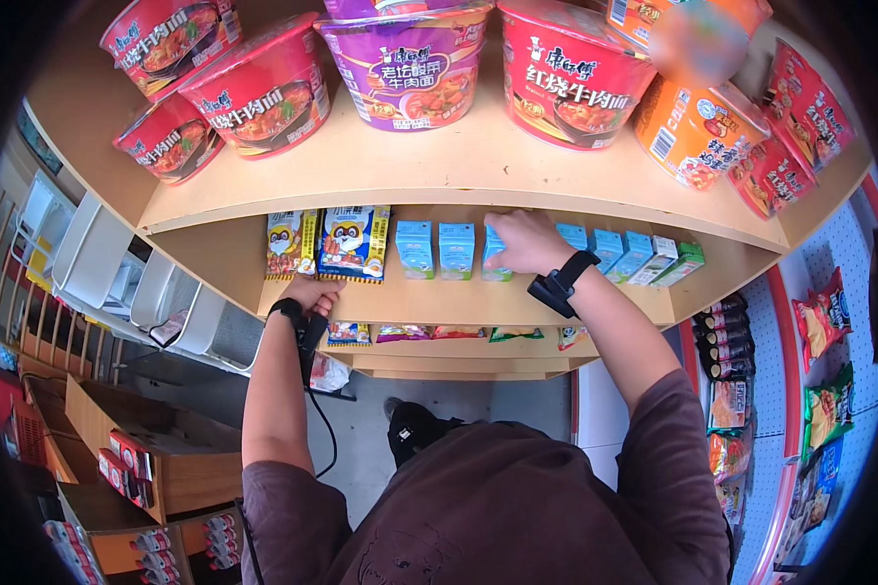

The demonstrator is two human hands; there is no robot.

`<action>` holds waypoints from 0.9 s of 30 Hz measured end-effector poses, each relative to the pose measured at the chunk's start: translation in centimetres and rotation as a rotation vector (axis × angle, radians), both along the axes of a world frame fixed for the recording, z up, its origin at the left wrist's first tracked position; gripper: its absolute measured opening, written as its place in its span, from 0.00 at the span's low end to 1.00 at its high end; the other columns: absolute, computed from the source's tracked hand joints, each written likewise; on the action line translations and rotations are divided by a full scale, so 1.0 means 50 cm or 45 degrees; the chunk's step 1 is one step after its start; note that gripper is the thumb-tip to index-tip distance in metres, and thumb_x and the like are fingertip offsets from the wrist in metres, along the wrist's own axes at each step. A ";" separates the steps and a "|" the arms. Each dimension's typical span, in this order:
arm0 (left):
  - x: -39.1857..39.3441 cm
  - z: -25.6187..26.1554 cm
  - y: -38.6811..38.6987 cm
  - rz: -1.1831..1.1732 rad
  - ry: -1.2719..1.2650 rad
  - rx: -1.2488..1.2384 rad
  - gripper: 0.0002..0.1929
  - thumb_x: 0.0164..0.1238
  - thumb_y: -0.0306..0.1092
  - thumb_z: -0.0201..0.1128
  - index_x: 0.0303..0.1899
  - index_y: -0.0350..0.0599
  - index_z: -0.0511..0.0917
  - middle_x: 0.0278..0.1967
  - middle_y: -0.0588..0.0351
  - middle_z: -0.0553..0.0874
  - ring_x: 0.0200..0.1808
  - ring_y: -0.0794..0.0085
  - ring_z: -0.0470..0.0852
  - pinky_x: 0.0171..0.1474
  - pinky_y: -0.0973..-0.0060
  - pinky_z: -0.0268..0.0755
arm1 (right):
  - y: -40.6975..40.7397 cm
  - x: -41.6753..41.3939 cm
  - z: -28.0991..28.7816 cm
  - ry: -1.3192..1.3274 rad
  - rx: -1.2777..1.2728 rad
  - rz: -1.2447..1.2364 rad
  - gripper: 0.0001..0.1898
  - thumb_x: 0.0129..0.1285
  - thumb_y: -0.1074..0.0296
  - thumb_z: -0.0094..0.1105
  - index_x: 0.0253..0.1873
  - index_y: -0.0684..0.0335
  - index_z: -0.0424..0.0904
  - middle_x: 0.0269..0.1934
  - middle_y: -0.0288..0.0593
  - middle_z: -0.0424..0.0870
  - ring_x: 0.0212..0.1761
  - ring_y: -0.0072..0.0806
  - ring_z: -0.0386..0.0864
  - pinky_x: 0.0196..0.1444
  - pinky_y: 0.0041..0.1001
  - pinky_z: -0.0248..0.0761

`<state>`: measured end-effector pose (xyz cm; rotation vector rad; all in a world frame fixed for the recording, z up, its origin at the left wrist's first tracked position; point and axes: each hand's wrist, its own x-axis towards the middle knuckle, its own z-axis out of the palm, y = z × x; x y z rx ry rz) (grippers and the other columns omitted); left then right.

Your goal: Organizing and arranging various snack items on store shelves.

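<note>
On the middle shelf, my right hand [523, 240] is around a light-blue drink carton [496, 273], its fingers over the top and sides. Two similar upright cartons, one [456, 252] nearer and one [414, 251] farther out, stand in a row to its left. My left hand [314, 294] is at the front edge of that shelf, its fingers curled, just below a yellow snack bag [287, 245] and a blue snack bag [352, 243] with a raccoon-like face. Whether anything is in its fingers cannot be made out.
Instant noodle bowls [413, 77] line the wooden shelf [439, 172] above my hands. More cartons [629, 256] stand right of my right hand. Lower down are snack bags [402, 333]. A pegboard rack [768, 344] is at right; white baskets [91, 252] and a wooden cabinet [197, 468] are at left.
</note>
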<state>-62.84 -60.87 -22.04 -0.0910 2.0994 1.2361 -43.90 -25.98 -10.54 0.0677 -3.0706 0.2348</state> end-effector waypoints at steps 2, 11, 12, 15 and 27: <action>-0.004 -0.005 -0.001 -0.008 0.013 0.001 0.14 0.56 0.41 0.75 0.25 0.44 0.80 0.17 0.62 0.79 0.13 0.80 0.73 0.15 0.81 0.66 | -0.002 -0.001 0.003 0.002 0.026 0.002 0.28 0.46 0.56 0.73 0.49 0.66 0.77 0.40 0.55 0.84 0.47 0.50 0.81 0.51 0.43 0.71; 0.008 0.014 0.009 -0.052 0.073 -0.023 0.15 0.57 0.42 0.75 0.24 0.44 0.79 0.17 0.62 0.80 0.13 0.80 0.73 0.16 0.81 0.67 | -0.008 -0.004 0.009 0.010 0.030 0.026 0.26 0.47 0.56 0.73 0.46 0.66 0.76 0.38 0.55 0.84 0.47 0.51 0.81 0.51 0.44 0.71; 0.007 0.014 0.010 -0.058 0.070 -0.056 0.15 0.57 0.43 0.75 0.24 0.45 0.79 0.17 0.62 0.79 0.13 0.80 0.73 0.16 0.81 0.67 | -0.010 -0.003 0.017 -0.094 -0.006 -0.030 0.28 0.47 0.56 0.73 0.50 0.66 0.76 0.43 0.57 0.83 0.51 0.50 0.79 0.54 0.43 0.70; 0.008 0.016 0.011 -0.082 0.076 -0.101 0.15 0.57 0.44 0.75 0.24 0.45 0.79 0.16 0.63 0.78 0.12 0.80 0.72 0.16 0.81 0.67 | 0.001 0.013 0.006 -0.070 -0.125 -0.073 0.35 0.45 0.57 0.74 0.58 0.66 0.73 0.54 0.60 0.78 0.61 0.48 0.73 0.61 0.40 0.67; 0.023 0.036 0.014 -0.085 0.084 -0.083 0.16 0.57 0.46 0.73 0.24 0.46 0.79 0.15 0.64 0.78 0.12 0.80 0.72 0.16 0.81 0.65 | 0.149 0.097 0.005 -0.213 0.022 -0.299 0.36 0.40 0.59 0.75 0.58 0.65 0.74 0.51 0.55 0.80 0.60 0.49 0.73 0.62 0.41 0.65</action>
